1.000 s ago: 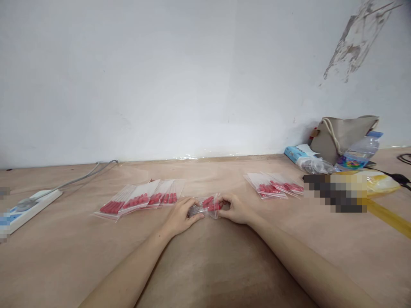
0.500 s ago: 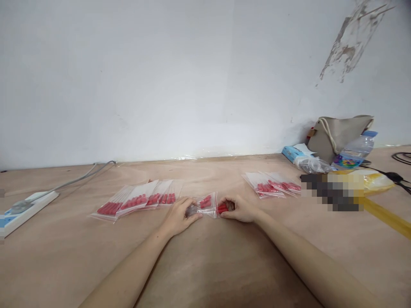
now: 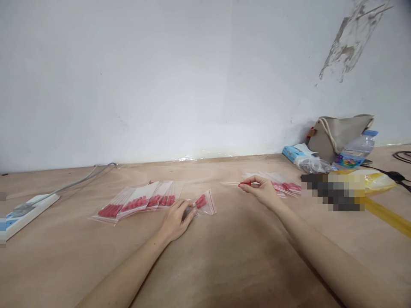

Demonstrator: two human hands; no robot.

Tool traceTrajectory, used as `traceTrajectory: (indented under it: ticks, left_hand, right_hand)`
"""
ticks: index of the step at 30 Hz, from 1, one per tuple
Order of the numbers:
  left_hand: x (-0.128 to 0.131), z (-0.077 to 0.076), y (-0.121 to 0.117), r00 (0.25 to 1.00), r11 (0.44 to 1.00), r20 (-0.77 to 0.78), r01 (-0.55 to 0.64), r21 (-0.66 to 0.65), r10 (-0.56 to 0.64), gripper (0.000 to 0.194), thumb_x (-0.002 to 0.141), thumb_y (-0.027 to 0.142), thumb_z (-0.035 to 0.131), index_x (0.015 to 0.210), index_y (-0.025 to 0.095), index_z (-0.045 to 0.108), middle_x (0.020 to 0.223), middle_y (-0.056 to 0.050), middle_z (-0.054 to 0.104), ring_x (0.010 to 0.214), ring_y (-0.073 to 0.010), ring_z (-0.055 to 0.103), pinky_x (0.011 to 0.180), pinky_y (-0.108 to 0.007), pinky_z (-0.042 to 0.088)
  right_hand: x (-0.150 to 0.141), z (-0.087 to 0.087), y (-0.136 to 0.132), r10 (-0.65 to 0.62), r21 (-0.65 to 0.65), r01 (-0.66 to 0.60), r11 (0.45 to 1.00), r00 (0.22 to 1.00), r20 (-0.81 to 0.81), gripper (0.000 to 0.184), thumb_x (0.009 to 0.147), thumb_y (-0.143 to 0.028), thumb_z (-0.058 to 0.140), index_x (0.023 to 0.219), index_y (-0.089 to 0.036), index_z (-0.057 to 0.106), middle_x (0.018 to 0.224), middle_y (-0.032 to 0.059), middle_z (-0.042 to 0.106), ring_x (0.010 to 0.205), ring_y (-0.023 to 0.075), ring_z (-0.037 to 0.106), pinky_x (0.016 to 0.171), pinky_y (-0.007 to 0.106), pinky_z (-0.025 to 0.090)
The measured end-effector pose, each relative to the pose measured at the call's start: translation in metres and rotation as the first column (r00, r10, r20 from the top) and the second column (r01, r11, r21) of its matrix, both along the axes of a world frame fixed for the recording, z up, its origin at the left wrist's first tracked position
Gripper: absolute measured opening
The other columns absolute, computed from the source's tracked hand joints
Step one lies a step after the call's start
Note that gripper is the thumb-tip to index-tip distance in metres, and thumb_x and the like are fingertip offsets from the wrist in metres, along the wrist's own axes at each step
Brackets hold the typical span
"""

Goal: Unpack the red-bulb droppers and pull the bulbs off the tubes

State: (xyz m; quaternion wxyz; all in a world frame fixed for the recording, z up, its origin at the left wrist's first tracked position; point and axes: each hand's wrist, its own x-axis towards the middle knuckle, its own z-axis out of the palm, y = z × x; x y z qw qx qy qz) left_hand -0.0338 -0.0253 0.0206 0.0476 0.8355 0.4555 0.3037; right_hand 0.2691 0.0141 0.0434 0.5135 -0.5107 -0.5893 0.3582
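My left hand (image 3: 176, 220) lies on the near end of a small clear zip bag (image 3: 202, 204) that holds red-tipped sticks, fingers curled over it and pressing it to the wooden table (image 3: 224, 256). My right hand (image 3: 261, 189) is raised a little to the right, pinching a single thin stick with a red end (image 3: 237, 184) that points left. Left of the bag, a fanned row of several filled bags (image 3: 138, 201) rests on the table. A second pile of filled bags (image 3: 285, 185) sits just behind my right hand.
A white power strip (image 3: 28, 209) with a grey cable lies at the far left. At the right stand a beige drawstring pouch (image 3: 343, 134), a plastic bottle (image 3: 356, 152), a blue tissue pack (image 3: 293, 153), a yellow bag (image 3: 379, 179) and black cables. A white wall backs the table.
My right hand has drawn one red-tipped stick out of the bag and moved it up and to the right. My left hand stays on the bag, which shifted slightly left.
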Motion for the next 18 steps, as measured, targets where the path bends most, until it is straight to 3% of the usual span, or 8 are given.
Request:
traceTrajectory:
  ticks: [3,5,9,14,18]
  left_hand:
    - [-0.002,-0.003,0.001,1.0,1.0,-0.013,-0.023,0.019,0.024,0.022,0.084,0.029,0.044,0.103,0.02,0.05,0.1,-0.006,0.057,0.092,-0.0201,0.053,0.079,-0.034,0.044]
    - [-0.002,-0.004,0.002,0.999,0.999,-0.025,-0.029,0.019,0.029,0.025,0.083,0.029,0.045,0.106,0.021,0.048,0.102,-0.006,0.057,0.094,-0.0204,0.053,0.081,-0.035,0.044]
    - [-0.002,-0.004,0.002,0.999,1.0,-0.036,-0.027,0.01,0.028,0.023,0.083,0.028,0.045,0.104,0.02,0.05,0.102,-0.005,0.058,0.094,-0.0202,0.053,0.081,-0.034,0.043]
    - [-0.002,-0.004,0.003,0.999,1.0,-0.033,-0.011,0.004,0.011,0.022,0.083,0.028,0.046,0.103,0.02,0.051,0.1,-0.005,0.058,0.095,-0.02,0.052,0.082,-0.034,0.043]
    - [-0.001,-0.002,0.001,0.999,1.0,-0.036,-0.013,-0.005,0.013,0.021,0.083,0.027,0.046,0.102,0.02,0.051,0.1,-0.005,0.057,0.094,-0.0198,0.052,0.082,-0.034,0.043]
  right_hand:
    - [-0.013,-0.016,-0.006,-0.119,0.154,0.093,0.984,0.979,0.166,0.026,0.061,-0.038,0.068,0.076,-0.017,0.063,0.076,0.0053,0.064,0.063,0.0149,0.058,0.058,0.028,0.047]
    - [-0.021,-0.025,-0.012,-0.101,0.22,0.041,0.975,0.958,0.267,0.023,0.064,-0.034,0.067,0.079,-0.017,0.065,0.083,0.0059,0.062,0.067,0.015,0.059,0.062,0.028,0.048]
    - [-0.03,-0.033,-0.023,-0.027,0.23,-0.072,0.97,0.916,0.4,0.02,0.071,-0.029,0.06,0.088,-0.02,0.066,0.089,0.0057,0.06,0.073,0.0144,0.059,0.065,0.027,0.049]
    - [-0.035,-0.034,-0.023,-0.137,0.304,-0.035,0.952,0.841,0.524,0.015,0.074,-0.029,0.059,0.083,-0.021,0.066,0.083,0.0039,0.059,0.068,0.0135,0.055,0.065,0.027,0.046]
    - [-0.035,-0.036,-0.018,-0.142,0.3,-0.046,0.953,0.806,0.575,0.012,0.072,-0.031,0.061,0.074,-0.02,0.065,0.079,0.0033,0.056,0.064,0.0128,0.052,0.062,0.026,0.044]
